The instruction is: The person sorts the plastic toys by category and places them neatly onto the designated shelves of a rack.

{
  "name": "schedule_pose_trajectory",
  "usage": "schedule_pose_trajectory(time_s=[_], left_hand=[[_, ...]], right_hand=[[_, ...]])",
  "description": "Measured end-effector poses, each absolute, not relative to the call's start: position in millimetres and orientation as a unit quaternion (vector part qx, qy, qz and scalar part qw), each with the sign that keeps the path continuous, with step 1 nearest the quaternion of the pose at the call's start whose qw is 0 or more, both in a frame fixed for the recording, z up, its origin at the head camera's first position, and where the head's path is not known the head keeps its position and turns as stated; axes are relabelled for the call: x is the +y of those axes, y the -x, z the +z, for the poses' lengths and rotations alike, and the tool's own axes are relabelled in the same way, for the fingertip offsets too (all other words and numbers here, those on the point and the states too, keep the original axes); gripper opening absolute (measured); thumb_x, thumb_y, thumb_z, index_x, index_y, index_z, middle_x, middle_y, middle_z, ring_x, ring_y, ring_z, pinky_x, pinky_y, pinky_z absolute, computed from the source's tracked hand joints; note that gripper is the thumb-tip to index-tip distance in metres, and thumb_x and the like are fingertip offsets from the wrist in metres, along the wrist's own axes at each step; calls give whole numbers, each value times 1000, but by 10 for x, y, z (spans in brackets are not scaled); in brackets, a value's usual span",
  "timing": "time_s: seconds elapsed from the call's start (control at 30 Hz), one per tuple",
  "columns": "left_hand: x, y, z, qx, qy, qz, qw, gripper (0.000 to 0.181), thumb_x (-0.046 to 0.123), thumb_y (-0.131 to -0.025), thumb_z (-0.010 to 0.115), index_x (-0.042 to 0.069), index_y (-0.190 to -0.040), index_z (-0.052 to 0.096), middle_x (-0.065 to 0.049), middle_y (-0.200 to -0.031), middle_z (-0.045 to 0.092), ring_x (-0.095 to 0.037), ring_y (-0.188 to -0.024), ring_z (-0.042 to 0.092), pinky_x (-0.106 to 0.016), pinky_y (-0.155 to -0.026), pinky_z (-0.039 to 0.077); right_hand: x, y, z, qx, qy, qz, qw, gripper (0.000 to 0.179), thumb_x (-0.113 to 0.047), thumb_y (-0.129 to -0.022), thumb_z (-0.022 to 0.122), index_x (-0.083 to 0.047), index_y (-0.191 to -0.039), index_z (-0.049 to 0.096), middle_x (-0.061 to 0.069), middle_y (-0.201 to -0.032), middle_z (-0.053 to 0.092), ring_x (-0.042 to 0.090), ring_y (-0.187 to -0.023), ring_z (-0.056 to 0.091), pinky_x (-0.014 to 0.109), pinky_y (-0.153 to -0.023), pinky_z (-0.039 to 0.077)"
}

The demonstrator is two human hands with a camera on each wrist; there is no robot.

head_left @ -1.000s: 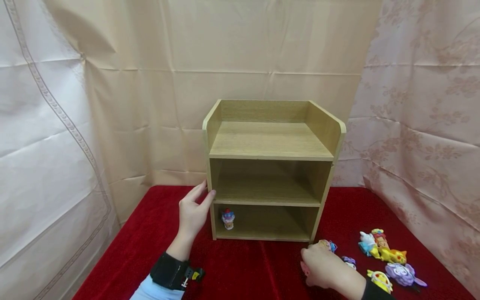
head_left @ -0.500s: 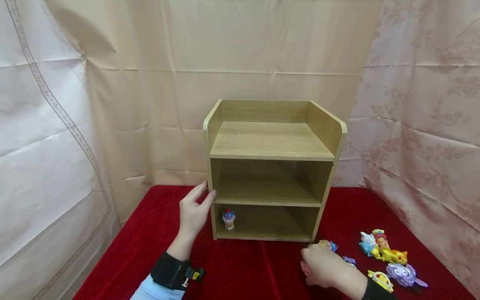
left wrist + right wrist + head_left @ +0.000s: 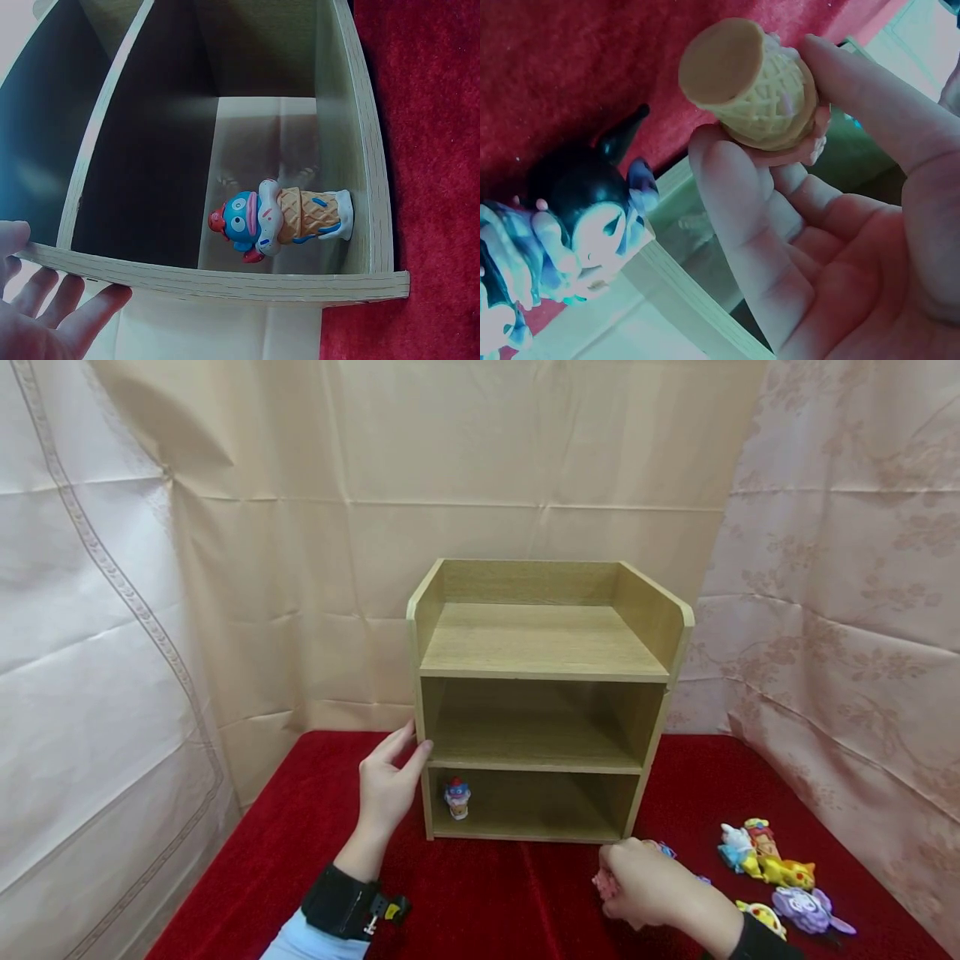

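My right hand (image 3: 647, 883) pinches an ice-cream cone figurine (image 3: 769, 105) between thumb and fingers, just in front of the shelf's right foot. Its waffle cone end faces the right wrist camera; a pink part (image 3: 605, 885) shows below the fingers in the head view. My left hand (image 3: 386, 781) touches the left side panel of the wooden shelf (image 3: 543, 643), its thumb at the front edge and its straight fingers along the outside. On the bottom level, at the left, stands another ice-cream cone figurine (image 3: 285, 217) with a blue face and red cap.
Several figurines lie right of my right hand on the red cloth (image 3: 487, 902): a purple one (image 3: 806, 908), a yellow one (image 3: 762, 917), a white-and-blue one (image 3: 737, 847). A black-headed figurine (image 3: 581, 187) shows beside the hand. Curtains (image 3: 247, 568) hang behind and at both sides.
My right hand has shifted slightly left and up with the pink figurine, covering more of the figurines behind it. The left hand has stayed at the shelf's side.
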State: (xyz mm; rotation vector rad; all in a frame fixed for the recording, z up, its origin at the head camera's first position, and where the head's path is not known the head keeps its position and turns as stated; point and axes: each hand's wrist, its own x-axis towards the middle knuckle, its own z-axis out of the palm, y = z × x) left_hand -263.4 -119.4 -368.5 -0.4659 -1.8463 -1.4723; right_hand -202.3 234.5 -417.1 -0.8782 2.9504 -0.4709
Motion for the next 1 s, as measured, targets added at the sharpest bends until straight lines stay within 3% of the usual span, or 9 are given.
schedule_pose_trajectory(time_s=[0.23, 0.37, 0.47, 0.53, 0.8, 1.0], left_hand=[[-1194, 2635, -3685, -715, 182, -573, 357, 43, -7, -90, 74, -9, -131, 63, -25, -127, 66, -35, -114, 66, -12, -88, 49], [-1195, 2632, -3686, -717, 182, -569, 359, 43, -6, -90, 74, -9, -131, 63, -24, -128, 66, -35, -114, 66, -32, -91, 55], [-1191, 2630, -3686, -717, 182, -566, 363, 43, -5, -90, 74, -8, -131, 63, -24, -128, 66, -35, -114, 66, -50, -92, 53], [-1192, 2635, -3689, -718, 182, -565, 364, 43, -6, -90, 74, -8, -131, 63, -23, -128, 66, -34, -114, 66, -53, -92, 52], [-1195, 2636, -3688, -721, 178, -563, 363, 43, -4, -90, 75, -7, -131, 63, -22, -128, 66, -33, -114, 66, -47, -91, 54], [-1190, 2635, -3687, -716, 178, -572, 359, 42, -5, -90, 74, -7, -131, 63, -23, -128, 66, -35, -113, 66, -17, -88, 52]], right_hand=[[2324, 2014, -4096, 956, 255, -147, 6, 31, -29, -74, 90, -22, -80, 60, -14, -67, 48, 1, -57, 47, 26, -48, 40], [2298, 2005, -4038, 960, 242, -138, -2, 29, -33, -76, 88, -24, -84, 62, -16, -67, 50, 1, -57, 48, 27, -47, 39], [2292, 2008, -3993, 961, 239, -138, -9, 27, -33, -78, 87, -24, -87, 63, -16, -69, 51, 2, -58, 48, 27, -47, 40], [2295, 2020, -3968, 960, 239, -146, -7, 26, -32, -79, 87, -24, -89, 64, -16, -70, 52, 2, -58, 48, 27, -48, 40], [2328, 2085, -3905, 939, 266, -218, -7, 30, -30, -85, 84, -12, -103, 67, -17, -71, 59, -1, -61, 56, 24, -54, 47], [2326, 2107, -3892, 935, 269, -222, -67, 33, -28, -83, 86, -10, -103, 68, -12, -83, 64, 1, -74, 61, 24, -60, 51]])
